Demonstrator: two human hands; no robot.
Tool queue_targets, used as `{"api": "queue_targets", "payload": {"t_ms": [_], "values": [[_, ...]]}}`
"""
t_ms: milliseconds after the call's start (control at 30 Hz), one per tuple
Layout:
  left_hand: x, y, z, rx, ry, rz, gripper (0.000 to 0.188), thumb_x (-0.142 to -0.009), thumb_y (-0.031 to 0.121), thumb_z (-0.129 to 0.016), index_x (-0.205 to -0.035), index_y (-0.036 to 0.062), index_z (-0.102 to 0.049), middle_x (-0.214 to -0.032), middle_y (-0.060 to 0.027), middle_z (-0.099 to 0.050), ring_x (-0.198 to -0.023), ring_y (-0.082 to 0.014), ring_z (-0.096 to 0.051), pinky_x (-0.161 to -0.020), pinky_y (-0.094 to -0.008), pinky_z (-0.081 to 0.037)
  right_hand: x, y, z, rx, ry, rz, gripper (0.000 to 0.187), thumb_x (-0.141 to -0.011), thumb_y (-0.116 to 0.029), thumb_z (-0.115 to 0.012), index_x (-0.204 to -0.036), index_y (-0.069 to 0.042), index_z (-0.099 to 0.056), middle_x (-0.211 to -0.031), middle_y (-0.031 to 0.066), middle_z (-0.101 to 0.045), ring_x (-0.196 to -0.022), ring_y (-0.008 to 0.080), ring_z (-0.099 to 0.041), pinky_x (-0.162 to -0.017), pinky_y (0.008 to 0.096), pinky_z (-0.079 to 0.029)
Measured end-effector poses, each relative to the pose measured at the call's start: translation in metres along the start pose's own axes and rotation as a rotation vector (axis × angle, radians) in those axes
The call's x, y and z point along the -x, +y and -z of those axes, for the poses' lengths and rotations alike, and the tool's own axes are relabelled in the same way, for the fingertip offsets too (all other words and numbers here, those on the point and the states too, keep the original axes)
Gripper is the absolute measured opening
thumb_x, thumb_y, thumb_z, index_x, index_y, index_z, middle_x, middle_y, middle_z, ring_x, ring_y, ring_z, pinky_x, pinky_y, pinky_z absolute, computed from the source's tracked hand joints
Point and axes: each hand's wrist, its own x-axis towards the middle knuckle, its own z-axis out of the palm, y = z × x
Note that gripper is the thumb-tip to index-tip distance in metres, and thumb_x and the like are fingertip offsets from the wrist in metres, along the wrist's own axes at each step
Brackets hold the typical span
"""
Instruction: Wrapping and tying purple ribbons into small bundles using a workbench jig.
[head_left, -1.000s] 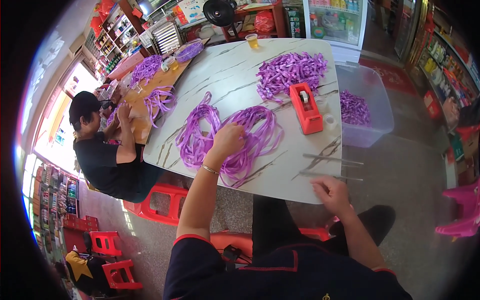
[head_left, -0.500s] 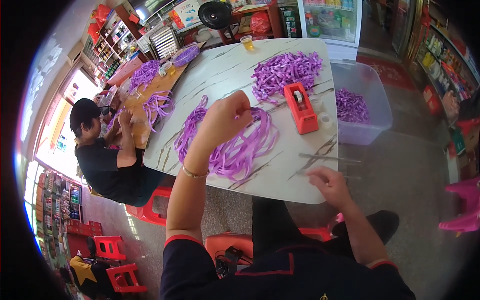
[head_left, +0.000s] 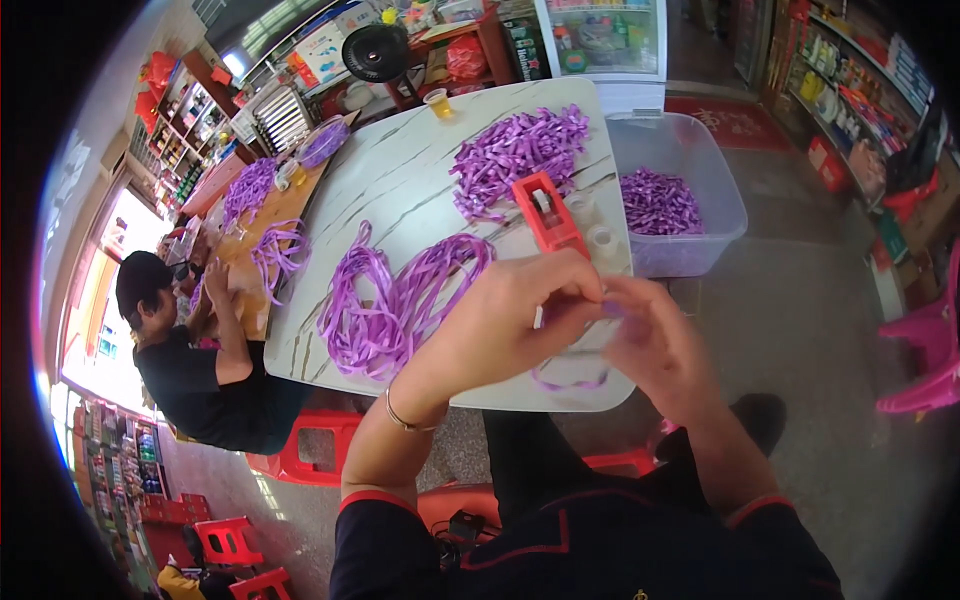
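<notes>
My left hand [head_left: 535,315] and my right hand [head_left: 665,350] meet over the table's near right corner. The left fingers pinch a purple ribbon [head_left: 570,385], which hangs in a short curve below the hands. A blurred bit of purple shows between my right thumb and fingers, closed beside the left fingertips. Just beyond my hands stands a red tape dispenser [head_left: 560,235]. Left of my left wrist lies a bundle of long purple ribbons [head_left: 365,315]. Farther off is a heap of short purple ribbon pieces [head_left: 520,150].
A clear plastic bin [head_left: 725,215] with more purple pieces stands right of the marble-patterned table [head_left: 350,170]. Tape rolls [head_left: 600,236] lie by the dispenser, a cup of yellow drink [head_left: 438,103] at the far edge. On the left, a person [head_left: 195,350] works at a wooden table with ribbons.
My left hand has moved right from above the ribbon bundle to meet my right hand, with a ribbon between them. The view has shifted, so the table appears farther left.
</notes>
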Motion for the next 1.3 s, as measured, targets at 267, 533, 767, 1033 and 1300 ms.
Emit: {"api": "queue_targets", "payload": {"t_ms": [267, 533, 767, 1033, 1300], "values": [[0.002, -0.005, -0.023, 0.545, -0.159, 0.254, 0.011, -0.087, 0.003, -0.052, -0.097, -0.0005, -0.056, -0.071, -0.0017, -0.058, -0.063, -0.0052, -0.055, -0.052, -0.0166, -0.042, 0.022, -0.031, 0.052, 0.660, 0.080, 0.199, 0.016, -0.075, -0.002, -0.062, -0.091, -0.004, -0.063, -0.070, 0.0029, -0.053, -0.054, 0.0080, -0.044, -0.048, 0.0229, -0.034], [0.019, -0.037, -0.056, 0.676, -0.394, 0.366, 0.027, -0.090, 0.013, -0.052, -0.112, -0.0030, -0.051, -0.082, -0.0073, -0.062, -0.073, -0.0107, -0.059, -0.058, -0.0198, -0.046, 0.039, -0.046, 0.101, 0.634, 0.143, 0.136, 0.012, -0.076, -0.003, -0.062, -0.088, -0.004, -0.063, -0.071, 0.0026, -0.056, -0.058, 0.0083, -0.049, -0.052, 0.0229, -0.037], [-0.005, -0.024, -0.094, 0.980, -0.516, 0.299, 0.040, -0.092, 0.027, -0.047, -0.118, -0.0032, -0.049, -0.103, -0.0091, -0.058, -0.089, -0.0155, -0.057, -0.081, -0.0301, -0.045, 0.037, -0.051, 0.099, 0.848, -0.039, 0.105, 0.009, -0.077, -0.011, -0.062, -0.085, -0.006, -0.064, -0.071, 0.0053, -0.057, -0.064, 0.0182, -0.056, -0.057, 0.0283, -0.042], [-0.033, -0.023, -0.133, 1.121, -0.473, 0.371, 0.025, -0.091, 0.021, -0.051, -0.097, -0.0014, -0.060, -0.094, -0.0042, -0.061, -0.080, -0.0086, -0.055, -0.076, -0.0257, -0.045, 0.038, -0.048, 0.109, 0.978, -0.097, 0.045, 0.012, -0.075, -0.010, -0.063, -0.087, -0.006, -0.065, -0.075, 0.0078, -0.057, -0.070, 0.0231, -0.057, -0.062, 0.0306, -0.043], [-0.037, -0.034, -0.158, 1.076, -0.206, 0.381, 0.021, -0.088, 0.019, -0.055, -0.090, 0.0019, -0.066, -0.094, 0.0001, -0.052, -0.091, -0.0071, -0.047, -0.079, -0.0212, -0.038, 0.061, -0.007, 0.110, 0.570, 0.384, -0.020, 0.011, -0.083, -0.009, -0.054, -0.092, -0.004, -0.057, -0.084, 0.0057, -0.060, -0.073, 0.0156, -0.057, -0.062, 0.0262, -0.042]]}}
